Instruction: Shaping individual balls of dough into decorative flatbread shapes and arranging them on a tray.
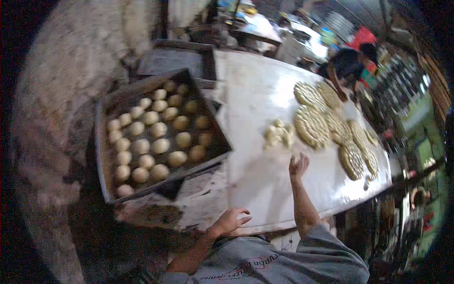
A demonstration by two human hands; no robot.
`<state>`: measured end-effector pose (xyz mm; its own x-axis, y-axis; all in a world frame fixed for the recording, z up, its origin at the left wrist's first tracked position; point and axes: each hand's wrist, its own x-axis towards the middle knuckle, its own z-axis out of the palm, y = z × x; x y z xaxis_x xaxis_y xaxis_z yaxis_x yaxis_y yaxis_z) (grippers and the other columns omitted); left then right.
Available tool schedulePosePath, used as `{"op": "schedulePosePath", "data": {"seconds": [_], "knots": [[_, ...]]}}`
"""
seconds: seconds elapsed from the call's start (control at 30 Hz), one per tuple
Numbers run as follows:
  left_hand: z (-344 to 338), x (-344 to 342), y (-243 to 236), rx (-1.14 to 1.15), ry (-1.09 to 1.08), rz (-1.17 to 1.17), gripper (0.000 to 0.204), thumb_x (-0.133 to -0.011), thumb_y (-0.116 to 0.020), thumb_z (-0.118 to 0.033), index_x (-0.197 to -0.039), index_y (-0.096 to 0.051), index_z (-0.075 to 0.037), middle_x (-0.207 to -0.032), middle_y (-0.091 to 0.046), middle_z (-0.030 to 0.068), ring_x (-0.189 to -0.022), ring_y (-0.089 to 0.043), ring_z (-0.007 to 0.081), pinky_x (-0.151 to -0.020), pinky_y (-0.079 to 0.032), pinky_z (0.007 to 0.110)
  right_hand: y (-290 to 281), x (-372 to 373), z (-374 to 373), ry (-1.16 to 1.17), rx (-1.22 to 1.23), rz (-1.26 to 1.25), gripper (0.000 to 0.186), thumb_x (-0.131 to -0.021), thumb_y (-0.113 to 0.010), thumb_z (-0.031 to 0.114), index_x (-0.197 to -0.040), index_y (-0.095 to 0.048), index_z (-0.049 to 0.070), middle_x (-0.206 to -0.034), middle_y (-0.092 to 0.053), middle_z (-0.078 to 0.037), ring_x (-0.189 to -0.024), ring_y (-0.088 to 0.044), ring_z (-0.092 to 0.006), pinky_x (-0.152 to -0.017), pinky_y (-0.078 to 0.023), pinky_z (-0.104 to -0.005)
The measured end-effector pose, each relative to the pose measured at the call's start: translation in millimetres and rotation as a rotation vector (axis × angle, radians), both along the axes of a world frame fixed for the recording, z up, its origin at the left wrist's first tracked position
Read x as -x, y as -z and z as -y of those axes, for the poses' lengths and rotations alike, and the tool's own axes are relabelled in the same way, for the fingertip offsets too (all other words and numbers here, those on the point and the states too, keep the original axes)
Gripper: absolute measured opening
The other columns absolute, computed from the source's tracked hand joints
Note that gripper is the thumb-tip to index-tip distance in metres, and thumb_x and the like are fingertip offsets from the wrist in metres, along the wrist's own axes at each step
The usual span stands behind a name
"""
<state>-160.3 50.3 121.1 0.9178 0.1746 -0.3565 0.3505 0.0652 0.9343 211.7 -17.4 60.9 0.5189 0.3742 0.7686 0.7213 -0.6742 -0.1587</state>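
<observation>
A person's left hand point(230, 221), fingers loosely spread and holding nothing, rests on the near edge of a floured white counter point(255, 99), seemingly bracing the body in its grey shirt point(274, 262) close to the camera. Off the counter's left edge, a dark metal tray point(101, 142) sits tilted on a rough stand, carrying rows of pale round dough balls point(153, 137) spaced apart, probably so they do not stick together. Back on the counter, the right hand point(298, 166) is raised above the surface near its middle, fingers apart and empty, just short of a lumpy piece of soft dough point(279, 134). Toward the counter's right edge, flattened rounds of patterned flatbread dough point(312, 127) lie side by side in two rows. At the far right corner another person point(347, 66) bends over the same counter.
</observation>
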Motion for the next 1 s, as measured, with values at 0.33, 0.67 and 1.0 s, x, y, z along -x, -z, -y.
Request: {"op": "schedulePosePath", "data": {"seconds": [0.33,0.67,1.0], "knots": [[-22,-272,73,-1.145,-0.774,-0.035,0.015,-0.081,-0.057,-0.023,-0.085,-0.058,-0.009,-0.089,-0.057,0.0165,-0.086,-0.054,0.0331,-0.073,-0.043,0.045,16,-62,105,0.015,0.159,-0.471,0.026,-0.076,-0.059,0.024,-0.098,-0.056,0.011,-0.098,-0.053,-0.010,-0.095,-0.047,-0.0274,-0.079,-0.037,-0.0401],[-150,-391,48,-0.826,-0.364,-0.135,0.034,-0.073,-0.067,-0.030,-0.098,-0.061,-0.007,-0.095,-0.062,0.0100,-0.090,-0.058,0.0253,-0.079,-0.045,0.039,19,-71,99,-0.195,0.070,-0.622,0.019,-0.073,-0.061,0.023,-0.089,-0.059,0.014,-0.091,-0.055,-0.003,-0.089,-0.049,-0.0239,-0.077,-0.035,-0.0366],[-156,-240,92,-0.040,-1.149,0.014,0.028,-0.076,-0.069,-0.016,-0.093,-0.053,-0.001,-0.087,-0.057,0.0073,-0.075,-0.056,0.0170,-0.064,-0.047,0.032,39,-103,-18,-0.743,0.110,-0.338,0.041,-0.076,-0.061,0.030,-0.109,-0.053,0.007,-0.106,-0.050,-0.015,-0.100,-0.044,-0.0323,-0.088,-0.034,-0.0425]]}}
